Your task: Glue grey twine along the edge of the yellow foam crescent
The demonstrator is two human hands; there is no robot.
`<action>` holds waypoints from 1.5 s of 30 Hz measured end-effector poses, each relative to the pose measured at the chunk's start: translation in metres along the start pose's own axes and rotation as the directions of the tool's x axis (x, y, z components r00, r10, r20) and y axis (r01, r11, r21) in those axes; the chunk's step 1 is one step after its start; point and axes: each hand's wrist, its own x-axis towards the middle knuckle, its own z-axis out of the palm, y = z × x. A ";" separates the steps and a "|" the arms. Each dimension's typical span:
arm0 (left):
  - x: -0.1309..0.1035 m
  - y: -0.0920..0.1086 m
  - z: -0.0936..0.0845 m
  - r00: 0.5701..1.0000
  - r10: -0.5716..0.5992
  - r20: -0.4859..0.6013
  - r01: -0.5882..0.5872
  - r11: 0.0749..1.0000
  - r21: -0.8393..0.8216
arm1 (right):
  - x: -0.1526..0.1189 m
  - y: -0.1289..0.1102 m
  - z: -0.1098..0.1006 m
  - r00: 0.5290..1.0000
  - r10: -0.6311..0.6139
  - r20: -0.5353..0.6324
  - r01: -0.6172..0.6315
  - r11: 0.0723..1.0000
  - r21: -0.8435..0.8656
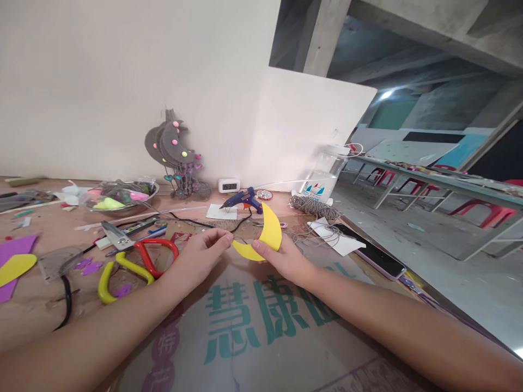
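A yellow crescent moon cutout (272,231), thin like craft foam or felt, is gripped in my right hand (286,258), thumb on its face. Its upper horn points up and its other horn points left. Close to that left horn, my left hand (208,247) has thumb and fingers pinched together. Whatever is between those fingertips is too small to make out. Just behind the cutout lies a blue glue gun (245,200) on a white card (222,212). Red-and-yellow-handled scissors (157,256) rest beside my left forearm.
Grey crescent ornaments (174,144) with pompoms stand against the wall, near a small clock (229,185). A bowl (141,198) of craft bits is at left. Grey yarn (312,208), a lidded jug (324,169) and a phone (376,256) lie to the right. Printed cardboard (253,348) covers the front.
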 end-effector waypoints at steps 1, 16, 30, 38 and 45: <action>0.000 0.000 0.000 1.000 0.004 -0.001 -0.004 1.000 -0.004 | 0.000 0.000 0.000 1.000 -0.005 -0.007 0.005 1.000 0.009; 0.000 0.002 0.002 0.999 0.008 -0.039 -0.010 0.998 -0.055 | 0.000 0.003 0.000 0.993 -0.027 -0.114 0.024 0.999 -0.026; 0.002 -0.003 0.002 1.000 0.006 -0.030 -0.009 0.995 -0.104 | 0.001 0.005 0.000 0.925 -0.280 0.256 0.353 0.884 -0.308; -0.001 0.000 0.004 1.000 0.003 -0.014 -0.004 0.998 -0.056 | 0.015 0.008 -0.019 0.964 -0.244 -0.103 0.180 0.890 -0.420; -0.003 0.003 0.005 1.000 -0.016 0.027 0.015 0.999 0.031 | 0.036 0.036 -0.060 0.956 -0.289 -0.056 0.152 0.648 -0.746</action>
